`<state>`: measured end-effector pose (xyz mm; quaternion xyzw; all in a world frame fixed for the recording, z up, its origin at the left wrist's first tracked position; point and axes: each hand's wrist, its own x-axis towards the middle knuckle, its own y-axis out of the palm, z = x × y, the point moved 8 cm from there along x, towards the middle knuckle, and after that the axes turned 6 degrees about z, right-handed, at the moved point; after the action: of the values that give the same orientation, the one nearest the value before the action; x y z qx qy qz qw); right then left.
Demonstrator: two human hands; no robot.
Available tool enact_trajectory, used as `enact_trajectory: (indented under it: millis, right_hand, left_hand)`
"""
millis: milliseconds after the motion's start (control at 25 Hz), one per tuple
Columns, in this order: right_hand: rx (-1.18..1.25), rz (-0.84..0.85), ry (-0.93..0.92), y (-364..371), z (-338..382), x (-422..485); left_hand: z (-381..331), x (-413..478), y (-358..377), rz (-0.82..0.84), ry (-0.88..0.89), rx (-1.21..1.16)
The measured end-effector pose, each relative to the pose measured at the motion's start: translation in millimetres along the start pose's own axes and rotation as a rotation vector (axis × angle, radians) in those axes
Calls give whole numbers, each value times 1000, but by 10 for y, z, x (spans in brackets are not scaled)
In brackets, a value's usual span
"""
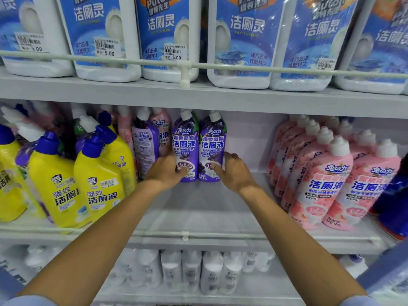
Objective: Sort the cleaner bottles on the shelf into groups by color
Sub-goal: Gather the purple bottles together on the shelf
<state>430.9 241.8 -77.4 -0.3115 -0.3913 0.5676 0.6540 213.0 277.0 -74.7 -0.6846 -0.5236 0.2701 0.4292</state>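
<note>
Middle shelf (198,208), both arms reach in to the back centre. Left hand (166,170) grips the left purple bottle (184,140) low on its left side, thumb across the front label. Right hand (235,171) grips the right purple bottle (212,142) low on its right side, thumb on the front. Both bottles upright, touching each other, labels facing out, white caps on top.

Just left of that pair: a third purple bottle (144,140), turned so its back label shows, with a pink bottle (162,129) behind it. More pink visible further back left, partly hidden.

Left section: yellow bottles (97,184) with blue caps, tilted, mixed with purple ones tucked between them; far left is blurred.

Right section: pink bottles (320,186) in tidy rows, white caps, well apart from the purple pair with bare shelf between. A dark blue bottle (395,202) at the far right edge, partly cut off.

Upper shelf: white-and-blue jugs (242,40) behind a rail (198,65). Lower shelf: white bottles (192,270), blurred.
</note>
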Motion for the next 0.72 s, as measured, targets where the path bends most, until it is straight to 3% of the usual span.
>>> enact_trajectory:
  millis: [160,360,720]
  right_hand:
    - [-146,111,-98,99,235,-303]
    - [-320,115,-355,150,554,-806]
    - [-285,171,-462,307,921,-952]
  left_hand:
    - [-139,-369,23,82,30,279]
    - [-310,-1004,-94,-43,143,482]
    - [-78,-1501,-117,-55,54,521]
